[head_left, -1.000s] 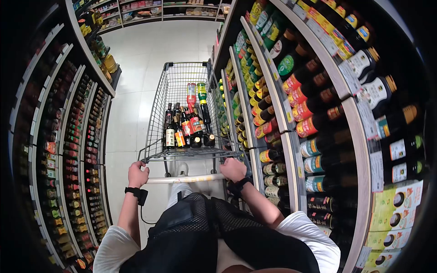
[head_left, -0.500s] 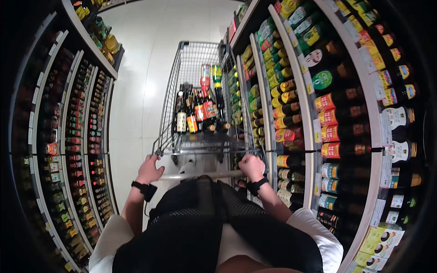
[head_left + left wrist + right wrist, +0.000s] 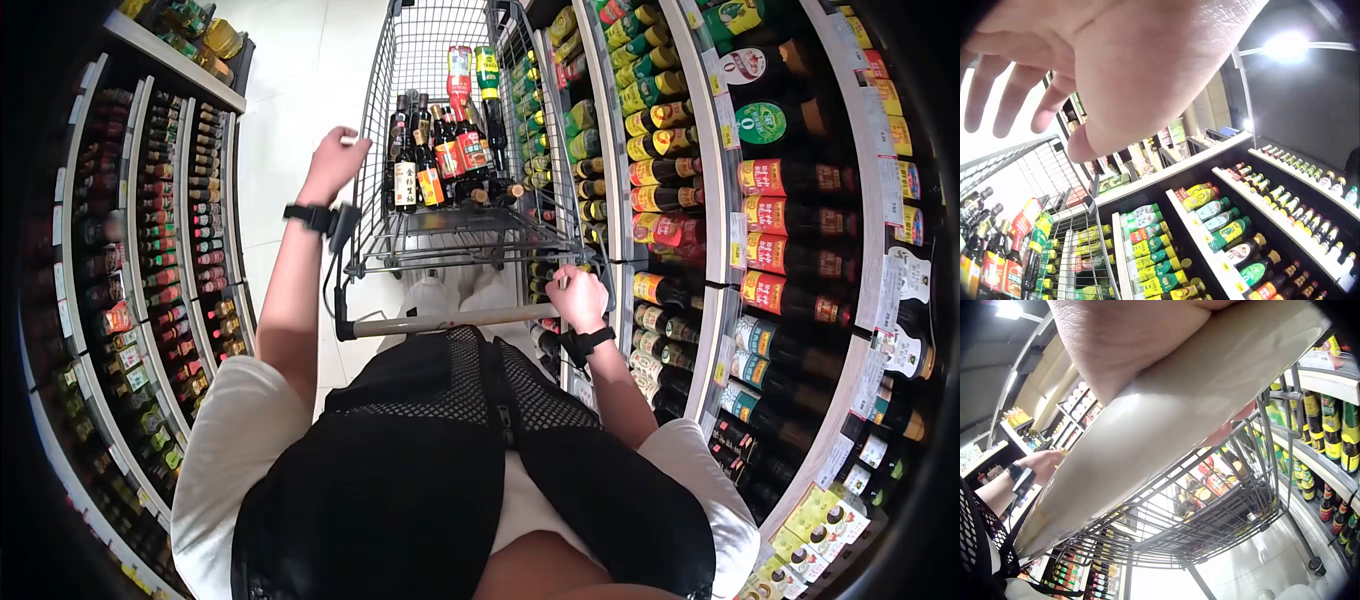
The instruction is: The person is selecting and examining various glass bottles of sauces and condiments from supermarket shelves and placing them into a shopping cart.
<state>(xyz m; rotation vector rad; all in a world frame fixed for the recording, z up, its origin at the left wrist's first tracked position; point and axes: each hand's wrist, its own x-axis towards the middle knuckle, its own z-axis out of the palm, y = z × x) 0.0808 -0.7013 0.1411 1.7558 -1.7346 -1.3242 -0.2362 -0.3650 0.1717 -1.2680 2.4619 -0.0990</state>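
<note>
My right hand (image 3: 580, 298) grips the right end of the shopping cart's pale handle (image 3: 450, 320); its palm lies over the bar (image 3: 1166, 425) in the right wrist view. Off the handle, my left hand (image 3: 337, 165) is raised beside the left wall of the wire cart (image 3: 372, 130). Its fingers (image 3: 1013, 94) are spread and loosely extended, holding nothing. Inside the cart, several dark sauce bottles (image 3: 405, 180) lie with red and orange labels. A red-labelled bottle (image 3: 459, 70) and a green-and-yellow one (image 3: 487, 70) lie farther forward.
Shelves of bottles (image 3: 765, 240) run close along the cart's right side. On the left stands another shelf (image 3: 160, 250) of small bottles, across a strip of pale floor (image 3: 270, 180). Large oil bottles (image 3: 222, 38) stand at the far left.
My left hand has let go of the handle and moved forward and outward along the cart's left side. My right hand stays on the handle. The cart sits higher in the head view.
</note>
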